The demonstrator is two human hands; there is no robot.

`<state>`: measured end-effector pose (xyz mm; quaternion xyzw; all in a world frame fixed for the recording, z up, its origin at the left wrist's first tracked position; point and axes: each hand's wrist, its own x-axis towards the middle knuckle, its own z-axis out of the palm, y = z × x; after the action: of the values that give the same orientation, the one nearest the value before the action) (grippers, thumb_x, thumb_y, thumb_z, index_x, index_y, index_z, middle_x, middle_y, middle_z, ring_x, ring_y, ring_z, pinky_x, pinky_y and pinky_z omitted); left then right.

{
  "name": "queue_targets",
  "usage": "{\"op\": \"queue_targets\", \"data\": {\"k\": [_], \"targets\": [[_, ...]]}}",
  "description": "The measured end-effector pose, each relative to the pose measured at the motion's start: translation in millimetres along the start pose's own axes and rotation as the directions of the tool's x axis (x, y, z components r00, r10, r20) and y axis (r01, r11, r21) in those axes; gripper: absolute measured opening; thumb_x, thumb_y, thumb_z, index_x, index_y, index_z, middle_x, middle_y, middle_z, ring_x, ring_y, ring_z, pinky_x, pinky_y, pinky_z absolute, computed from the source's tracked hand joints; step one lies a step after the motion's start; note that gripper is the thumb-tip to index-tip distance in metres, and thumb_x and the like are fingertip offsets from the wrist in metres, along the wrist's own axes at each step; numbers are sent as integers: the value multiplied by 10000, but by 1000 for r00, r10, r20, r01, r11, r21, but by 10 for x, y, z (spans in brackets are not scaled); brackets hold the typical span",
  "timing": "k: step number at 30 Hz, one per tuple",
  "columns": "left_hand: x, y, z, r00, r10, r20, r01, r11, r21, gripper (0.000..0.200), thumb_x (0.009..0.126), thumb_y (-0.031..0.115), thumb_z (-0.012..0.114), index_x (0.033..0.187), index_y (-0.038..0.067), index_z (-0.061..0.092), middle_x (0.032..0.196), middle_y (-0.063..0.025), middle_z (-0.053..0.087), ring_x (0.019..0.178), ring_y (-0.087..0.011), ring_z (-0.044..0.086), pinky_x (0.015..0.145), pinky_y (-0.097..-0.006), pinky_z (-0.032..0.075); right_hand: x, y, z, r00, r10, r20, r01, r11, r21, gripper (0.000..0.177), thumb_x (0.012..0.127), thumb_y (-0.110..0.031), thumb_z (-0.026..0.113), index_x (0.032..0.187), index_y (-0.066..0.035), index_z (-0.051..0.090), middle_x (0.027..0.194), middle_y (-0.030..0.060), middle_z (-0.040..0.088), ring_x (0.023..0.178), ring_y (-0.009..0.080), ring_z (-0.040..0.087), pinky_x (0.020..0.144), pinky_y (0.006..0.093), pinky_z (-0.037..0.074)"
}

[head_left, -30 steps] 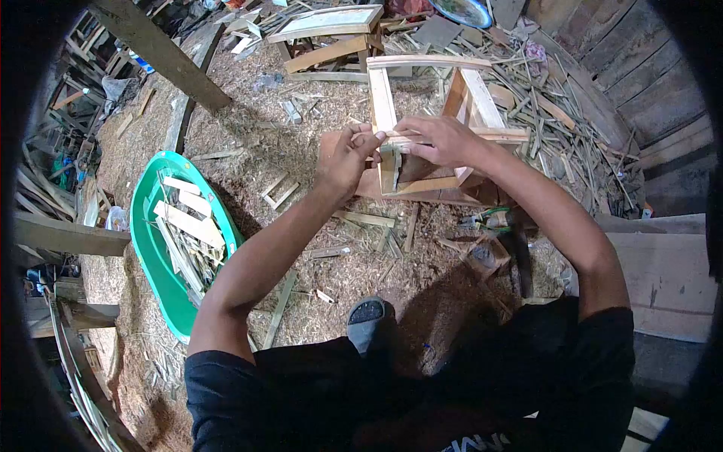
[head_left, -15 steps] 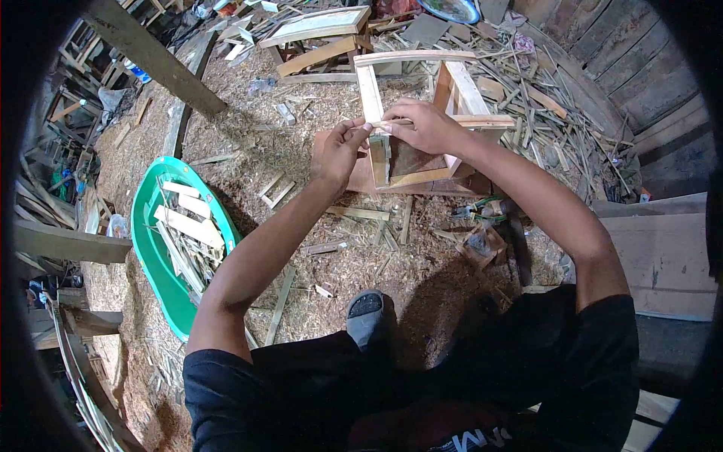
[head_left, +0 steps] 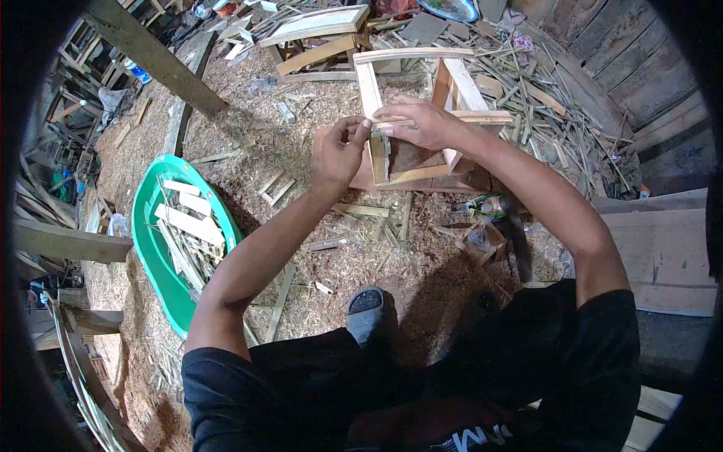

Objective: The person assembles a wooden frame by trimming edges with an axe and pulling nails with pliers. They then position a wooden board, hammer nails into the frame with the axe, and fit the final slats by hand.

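Note:
A small pale wooden frame (head_left: 370,89), with uprights joined by crosspieces, stands ahead of me on a brown board (head_left: 361,179). At its near left corner, my left hand (head_left: 340,153) has thumb and forefinger pinched together by the end of a wooden rail (head_left: 482,117). Whatever lies between those fingertips is too small to make out. My right hand (head_left: 423,125) comes in from the right and curls its fingers over the same rail, close to the left fingertips. Part of the rail is hidden under that hand.
To the left, a green basin (head_left: 143,248) holds wood offcuts. Another wooden frame (head_left: 316,29) is behind the one at my hands. Scrap strips (head_left: 531,94) pile up at the right, near a plank wall (head_left: 629,68). A post (head_left: 154,56) slants at the upper left.
Both hands stay at the corner of the frame. The right hand has shifted slightly left and its fingers sit lower over the rail; the left hand has barely moved.

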<state>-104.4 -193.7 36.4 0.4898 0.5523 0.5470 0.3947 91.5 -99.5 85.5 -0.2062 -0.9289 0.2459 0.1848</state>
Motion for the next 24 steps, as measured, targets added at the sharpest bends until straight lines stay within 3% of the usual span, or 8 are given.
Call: {"op": "queue_targets", "data": {"k": [8,11,14,20,24], "targets": [[-138,-138,12,979,202,28,-203,976,73,376,878,71,716,1219,8,572,1036,-37,660,928,-110,618,821,-252,487,20,-21,32,999,-12,49,15,997,-74,351,968,-250,546,1279,-88,528,1142,175,565,1085,360,567,939,452,465],[-116,-99,7,977,211,30,-213,972,102,427,864,61,724,1256,41,554,992,-3,642,855,-79,587,767,-242,467,39,-35,23,994,12,105,-9,999,-34,352,977,-222,529,1285,-54,498,1163,174,558,1104,348,549,944,433,447],[-40,-202,-23,965,250,83,-259,959,112,443,868,46,710,1274,73,534,969,15,624,784,-62,540,725,-236,437,79,44,9,990,-70,119,70,998,6,342,982,-210,518,1283,-51,489,1180,174,548,1118,349,544,947,433,446],[-89,-91,-8,960,273,62,-278,956,92,423,892,31,670,1280,79,509,958,19,604,763,-60,511,703,-233,422,128,74,-19,982,-61,177,51,997,60,310,966,-146,547,1263,-84,484,1157,178,554,1130,360,536,976,448,440],[-88,-124,-31,937,339,79,-348,920,182,370,897,33,669,1242,49,536,931,7,592,739,-61,499,684,-236,428,136,8,-66,976,-60,210,42,995,87,315,961,-138,558,1263,-82,488,1177,179,559,1145,354,534,978,444,440]]}}
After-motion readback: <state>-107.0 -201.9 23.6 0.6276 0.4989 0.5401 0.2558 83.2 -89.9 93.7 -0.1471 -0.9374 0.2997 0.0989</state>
